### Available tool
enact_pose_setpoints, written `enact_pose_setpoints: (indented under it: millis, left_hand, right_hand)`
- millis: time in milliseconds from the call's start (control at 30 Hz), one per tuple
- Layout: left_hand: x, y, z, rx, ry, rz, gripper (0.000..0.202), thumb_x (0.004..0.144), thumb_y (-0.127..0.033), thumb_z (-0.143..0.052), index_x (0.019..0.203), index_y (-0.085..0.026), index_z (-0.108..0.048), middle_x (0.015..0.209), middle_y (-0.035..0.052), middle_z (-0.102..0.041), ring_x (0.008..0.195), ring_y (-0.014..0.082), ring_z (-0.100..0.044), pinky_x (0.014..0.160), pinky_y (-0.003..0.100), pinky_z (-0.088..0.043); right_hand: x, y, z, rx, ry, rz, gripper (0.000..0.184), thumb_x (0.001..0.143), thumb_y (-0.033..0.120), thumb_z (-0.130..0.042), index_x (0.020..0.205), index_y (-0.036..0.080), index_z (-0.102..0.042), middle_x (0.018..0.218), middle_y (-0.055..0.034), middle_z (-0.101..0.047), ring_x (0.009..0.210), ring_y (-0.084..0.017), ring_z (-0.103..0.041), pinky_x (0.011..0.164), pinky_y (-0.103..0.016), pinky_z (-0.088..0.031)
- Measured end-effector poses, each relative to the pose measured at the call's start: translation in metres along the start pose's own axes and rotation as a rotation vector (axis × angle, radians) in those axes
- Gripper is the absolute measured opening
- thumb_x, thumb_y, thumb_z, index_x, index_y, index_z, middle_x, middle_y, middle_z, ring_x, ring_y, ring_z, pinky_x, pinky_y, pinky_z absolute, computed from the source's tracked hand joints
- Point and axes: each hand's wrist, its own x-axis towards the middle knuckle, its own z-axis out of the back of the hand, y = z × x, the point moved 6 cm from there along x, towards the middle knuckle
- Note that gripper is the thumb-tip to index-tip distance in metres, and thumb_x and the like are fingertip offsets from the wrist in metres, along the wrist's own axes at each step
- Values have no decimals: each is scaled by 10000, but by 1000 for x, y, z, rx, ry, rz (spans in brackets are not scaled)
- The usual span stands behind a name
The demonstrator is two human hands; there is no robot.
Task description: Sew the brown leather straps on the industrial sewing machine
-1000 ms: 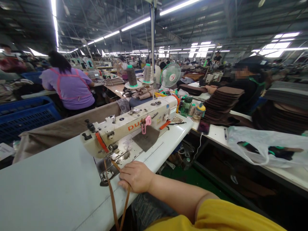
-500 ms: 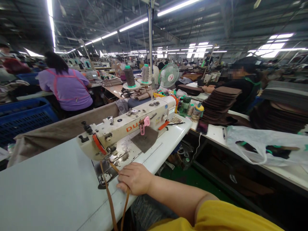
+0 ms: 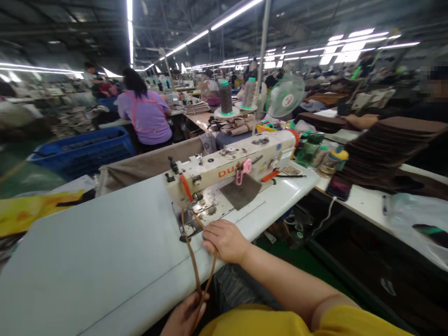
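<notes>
A narrow brown strap runs in a loop from the needle area of a cream sewing machine down past the table's front edge. My right hand is closed on one length of it, just in front of the presser foot. Lower down, at the table edge, my left hand pinches both lengths of the strap together. The lower part of the left hand is cut off by the frame. A dark cloth patch lies on the machine bed under the arm, with a pink clip above it.
To the right stand stacked dark brown pieces, jars, a phone and a plastic bag. Behind the machine are thread cones and a green fan. A blue basket sits left; co-workers sit nearby.
My view has swung left, so the machine appears farther right. My left hand has come into view at the bottom, holding the strap. My right hand keeps its grip near the machine.
</notes>
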Motion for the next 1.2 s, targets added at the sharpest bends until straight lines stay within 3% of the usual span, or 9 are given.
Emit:
enact_pose_setpoints:
  millis: [167,333,467,600,767,867,1067,1200]
  left_hand:
    - [4,7,-9,24,15,-9,377,937,-444,-504,980,-189,-779,1017,71,-793,1035,260,-711,947,327,-525]
    - [3,30,-14,166,10,76,288,806,-303,-638,962,-116,-793,1039,161,-783,1035,328,-693,932,391,-507]
    - [-1,11,-7,77,-8,36,343,845,-366,-653,1085,-152,-771,1117,116,-780,1095,291,-682,989,357,-490]
    - [0,-11,-4,-134,11,-37,349,936,-426,-560,1098,-187,-756,1076,52,-775,1047,240,-683,937,306,-497]
    - [7,26,-16,45,27,39,231,869,-353,-616,888,-182,-769,932,45,-758,971,239,-668,914,315,-486]
    - [6,40,-19,79,16,54,233,861,-394,-640,862,-189,-751,881,47,-738,954,248,-646,912,325,-491]
    - [2,2,-7,-8,8,-11,332,885,-408,-612,1072,-184,-770,1050,62,-794,1038,266,-690,945,322,-506]
    - [4,-3,-3,67,-3,22,329,894,-456,-619,970,-192,-802,1031,57,-802,1030,260,-684,964,314,-493]
  right_hand:
    - [4,0,5,39,-44,-7,301,1104,366,-488,1090,178,-723,1056,-116,-754,1023,-236,-672,919,-391,-529]
    - [4,2,7,27,-78,-2,293,1099,338,-506,1097,165,-742,1096,-118,-772,1054,-257,-690,942,-421,-538]
    - [3,1,6,27,-89,0,291,1096,331,-508,1096,159,-744,1100,-117,-777,1061,-270,-696,946,-433,-541]
    - [4,1,6,30,-75,-2,282,1094,325,-514,1107,159,-743,1115,-117,-778,1065,-272,-699,949,-438,-544]
    - [5,2,8,25,-78,0,281,1094,325,-519,1105,167,-751,1114,-118,-778,1057,-260,-703,951,-430,-547]
    - [5,2,7,25,-74,1,290,1098,330,-510,1101,164,-747,1102,-112,-778,1049,-261,-703,937,-429,-549]
    - [4,1,6,31,-64,-10,298,1100,342,-503,1106,169,-745,1103,-117,-773,1056,-260,-696,937,-427,-552]
    - [4,1,6,33,-64,-9,299,1097,347,-509,1096,168,-748,1109,-127,-771,1053,-259,-692,941,-426,-551]
